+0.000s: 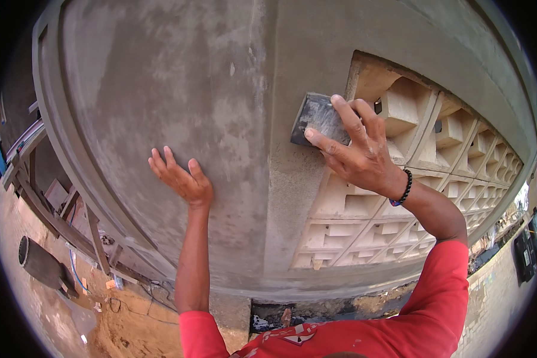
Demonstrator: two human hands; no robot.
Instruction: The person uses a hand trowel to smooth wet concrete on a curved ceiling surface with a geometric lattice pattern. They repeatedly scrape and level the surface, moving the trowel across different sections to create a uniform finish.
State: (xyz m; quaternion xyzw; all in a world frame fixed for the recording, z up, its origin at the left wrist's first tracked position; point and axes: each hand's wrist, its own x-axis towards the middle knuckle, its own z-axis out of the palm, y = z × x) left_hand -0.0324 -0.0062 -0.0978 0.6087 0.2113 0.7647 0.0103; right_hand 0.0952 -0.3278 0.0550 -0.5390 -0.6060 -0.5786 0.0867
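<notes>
A grey plastered wall [161,89] fills the middle of the view, its left part blotched with damp and dry patches. My right hand [364,143] grips a dark rectangular pad [321,118], smeared with pale cement. Thumb and fingers clasp the pad's right side, and it lies against the plaster strip left of the pale ventilation blocks [400,113]. Farther left, my left hand [184,181] is open and holds nothing. Its fingers are spread toward the wall; whether the palm touches the surface is hard to see.
Rows of hollow ventilation blocks run off to the right, set back in the wall. At the lower left are a wooden frame [95,232], a dark cylindrical container [42,265] and loose cables on sandy ground [140,316]. A black object [526,253] stands on paving at the far right.
</notes>
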